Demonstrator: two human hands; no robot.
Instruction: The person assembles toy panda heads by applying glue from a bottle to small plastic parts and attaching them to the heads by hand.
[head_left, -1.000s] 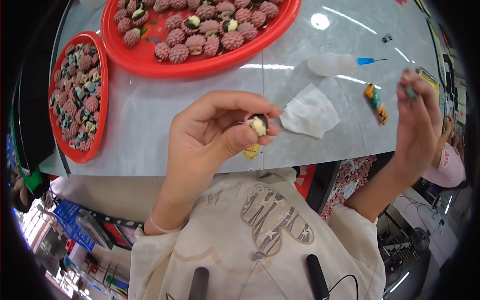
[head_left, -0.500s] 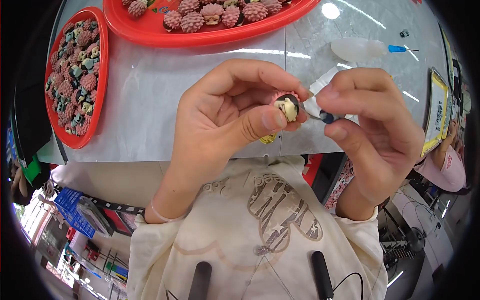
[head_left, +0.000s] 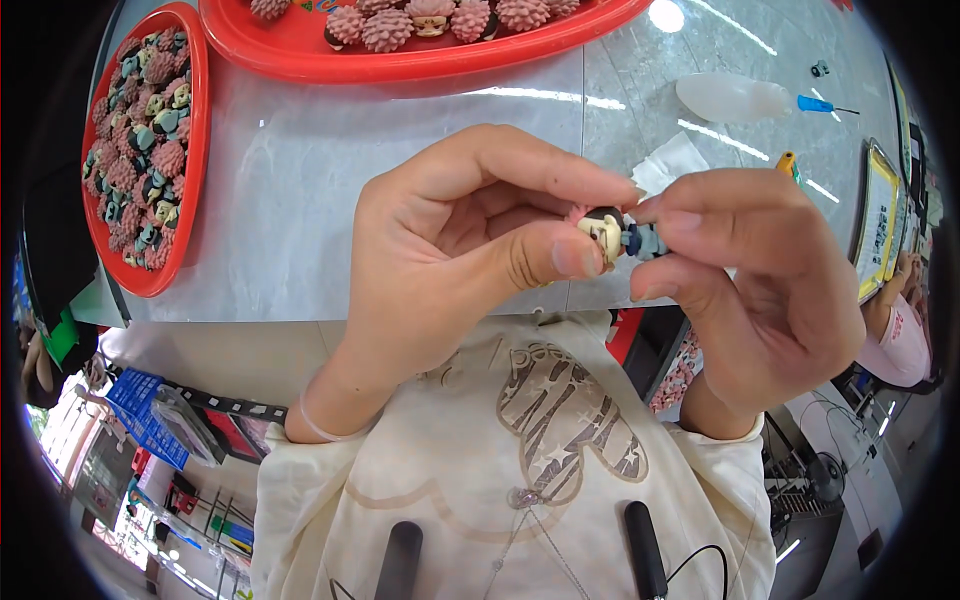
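Above the near edge of the table, my left hand (head_left: 430,245) pinches a small figurine head (head_left: 602,236) with a pale face, black hair and pink at its back. Thumb and fingertips close on it from both sides. My right hand (head_left: 770,270) grips a little blue-grey figurine body (head_left: 645,240) between thumb and forefinger. The body's dark collar end meets the underside of the head; how deep it sits inside is hidden. A crumpled white tissue (head_left: 672,163) lies behind my right fingers.
Figurine parts fill a red tray (head_left: 202,150) at the left, and pink heads sit in a larger red tray (head_left: 420,69) at the back. A whitish squeeze bottle (head_left: 735,97) with a blue needle tip (head_left: 815,104) lies far right, near a tiny dark part (head_left: 820,68). Another person (head_left: 893,345) is at the right.
The body in my right hand has come leftward to the head and now touches it. Half a second ago a gap lay between them. The head has turned slightly and shifted right.
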